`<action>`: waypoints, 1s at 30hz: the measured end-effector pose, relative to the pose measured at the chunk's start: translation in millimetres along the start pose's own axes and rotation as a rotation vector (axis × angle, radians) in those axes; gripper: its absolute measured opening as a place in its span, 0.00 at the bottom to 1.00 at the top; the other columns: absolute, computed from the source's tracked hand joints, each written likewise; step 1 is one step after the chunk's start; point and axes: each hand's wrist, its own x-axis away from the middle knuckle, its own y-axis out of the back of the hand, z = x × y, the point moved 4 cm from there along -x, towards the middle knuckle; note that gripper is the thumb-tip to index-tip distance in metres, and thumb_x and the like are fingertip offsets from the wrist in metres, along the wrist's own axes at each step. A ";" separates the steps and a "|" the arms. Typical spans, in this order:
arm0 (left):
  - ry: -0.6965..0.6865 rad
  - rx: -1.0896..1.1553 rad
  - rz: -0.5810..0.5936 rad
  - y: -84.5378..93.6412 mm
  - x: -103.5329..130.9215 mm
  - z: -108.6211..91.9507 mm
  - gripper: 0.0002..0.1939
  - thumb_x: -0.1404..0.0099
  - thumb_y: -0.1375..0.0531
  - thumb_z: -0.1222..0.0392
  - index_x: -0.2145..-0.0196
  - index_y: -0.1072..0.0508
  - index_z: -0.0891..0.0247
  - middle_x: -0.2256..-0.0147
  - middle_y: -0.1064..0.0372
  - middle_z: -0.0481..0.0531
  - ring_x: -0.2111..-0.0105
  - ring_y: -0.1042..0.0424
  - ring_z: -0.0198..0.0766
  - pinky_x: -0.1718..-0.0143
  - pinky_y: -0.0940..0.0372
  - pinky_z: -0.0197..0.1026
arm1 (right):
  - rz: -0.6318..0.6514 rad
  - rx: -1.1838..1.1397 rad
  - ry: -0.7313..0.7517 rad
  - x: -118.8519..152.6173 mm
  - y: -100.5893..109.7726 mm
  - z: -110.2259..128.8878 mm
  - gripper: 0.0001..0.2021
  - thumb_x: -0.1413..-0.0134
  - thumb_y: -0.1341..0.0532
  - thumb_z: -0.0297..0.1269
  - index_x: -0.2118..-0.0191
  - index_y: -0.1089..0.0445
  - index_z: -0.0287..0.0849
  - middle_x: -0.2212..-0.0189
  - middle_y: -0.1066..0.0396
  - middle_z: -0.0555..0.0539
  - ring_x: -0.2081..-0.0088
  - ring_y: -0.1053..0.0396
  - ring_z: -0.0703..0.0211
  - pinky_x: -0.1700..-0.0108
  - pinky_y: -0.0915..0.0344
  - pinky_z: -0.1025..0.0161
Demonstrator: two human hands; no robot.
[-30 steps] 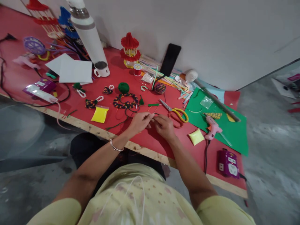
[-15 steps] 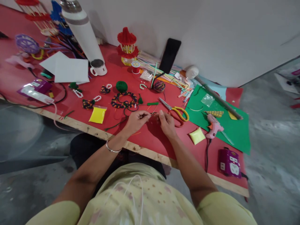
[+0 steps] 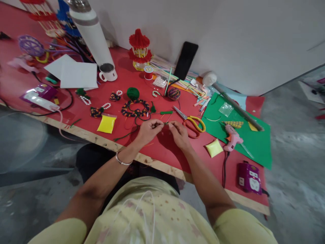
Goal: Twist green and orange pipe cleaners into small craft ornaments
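Note:
My left hand [image 3: 149, 130] is closed in a pinch on a thin dark strand above the red table. Close against its fingertips, my right hand [image 3: 179, 132] pinches at the same small dark piece, whose details are too small to make out. Just beyond the left hand lies a braided multicoloured yarn ring [image 3: 135, 108]. A dark green strand [image 3: 124, 136] trails on the table left of that hand. Scissors with yellow and orange handles [image 3: 194, 122] rest right of my right hand. A green-handled crochet hook [image 3: 166, 112] lies beyond both hands.
Yellow packets [image 3: 107, 124] [image 3: 214, 148] flank the hands. Farther right are a pink glue gun [image 3: 232, 137], a purple power box [image 3: 249, 178] and green sheet [image 3: 261, 149]. A white flask [image 3: 90, 37], mug [image 3: 108, 73], phone [image 3: 186, 60] and yarn ball [image 3: 174, 93] stand behind.
My right fingertips have come closer to the left ones, and the fingers are drawn in more. The whole view has shifted slightly.

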 end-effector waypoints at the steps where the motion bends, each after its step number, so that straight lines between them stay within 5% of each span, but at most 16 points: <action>1: -0.002 -0.002 0.003 -0.4 0.0 -0.3 0.09 0.42 0.36 0.57 0.67 0.22 0.65 0.73 0.26 0.49 0.74 0.30 0.32 0.71 0.35 0.34 | -0.001 -0.015 -0.025 0.1 -0.7 -2.0 0.14 0.36 0.42 0.49 0.64 0.29 0.43 0.72 0.32 0.49 0.69 0.35 0.60 0.66 0.38 0.63; 12: -0.022 -0.058 0.030 -3.5 2.0 -6.8 0.08 0.41 0.38 0.58 0.67 0.22 0.64 0.76 0.26 0.48 0.76 0.27 0.33 0.73 0.35 0.34 | 0.003 -0.080 -0.080 -0.8 -3.0 -6.1 0.11 0.43 0.37 0.45 0.66 0.28 0.42 0.73 0.28 0.50 0.72 0.35 0.63 0.68 0.38 0.65; 20: -0.148 -0.303 0.040 -4.6 6.9 -13.4 0.07 0.36 0.42 0.61 0.67 0.24 0.63 0.76 0.26 0.47 0.75 0.28 0.32 0.71 0.37 0.33 | 0.036 -0.021 -0.078 -0.7 -3.6 1.5 0.08 0.44 0.38 0.40 0.68 0.29 0.42 0.74 0.30 0.51 0.74 0.37 0.64 0.69 0.40 0.65; 30: 0.037 -0.038 0.005 -1.2 3.3 -1.1 0.07 0.32 0.45 0.56 0.65 0.32 0.61 0.77 0.29 0.46 0.83 0.37 0.28 0.81 0.44 0.32 | 0.097 -0.067 -0.093 0.9 -4.3 0.0 0.07 0.43 0.38 0.40 0.67 0.29 0.41 0.74 0.31 0.51 0.74 0.38 0.65 0.70 0.42 0.64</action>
